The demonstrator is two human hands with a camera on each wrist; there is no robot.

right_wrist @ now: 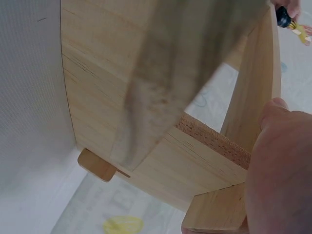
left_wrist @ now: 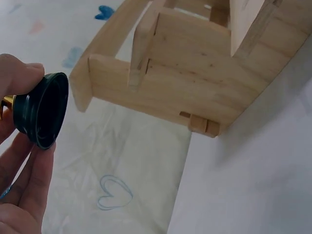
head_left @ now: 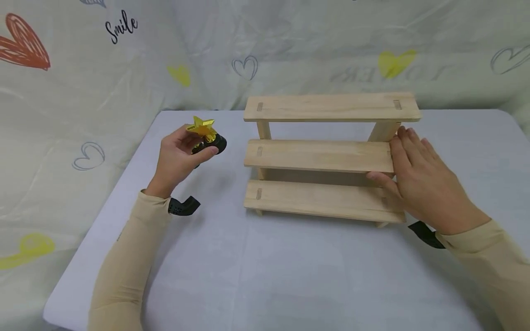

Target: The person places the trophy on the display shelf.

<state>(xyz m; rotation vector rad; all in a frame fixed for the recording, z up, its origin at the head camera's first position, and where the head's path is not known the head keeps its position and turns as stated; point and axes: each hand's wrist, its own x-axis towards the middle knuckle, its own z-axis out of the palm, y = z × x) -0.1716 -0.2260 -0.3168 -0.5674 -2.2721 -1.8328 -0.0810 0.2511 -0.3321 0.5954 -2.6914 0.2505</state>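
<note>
Head view: left hand (head_left: 174, 160) grips star trophy (head_left: 203, 127).

I see soft, diffuse light and faint shadows on the worktop (head_left: 290, 271). In the right wrist view, a close strip (right_wrist: 187, 53) blurs.

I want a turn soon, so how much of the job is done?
Looks done: the wooden shelf stands on the table, three boards in place. In hand: the left hand holds a gold star trophy in the air; the right hand rests against the shelf's side. To do: maybe setting the trophy on a board; it isn't there yet.
</note>
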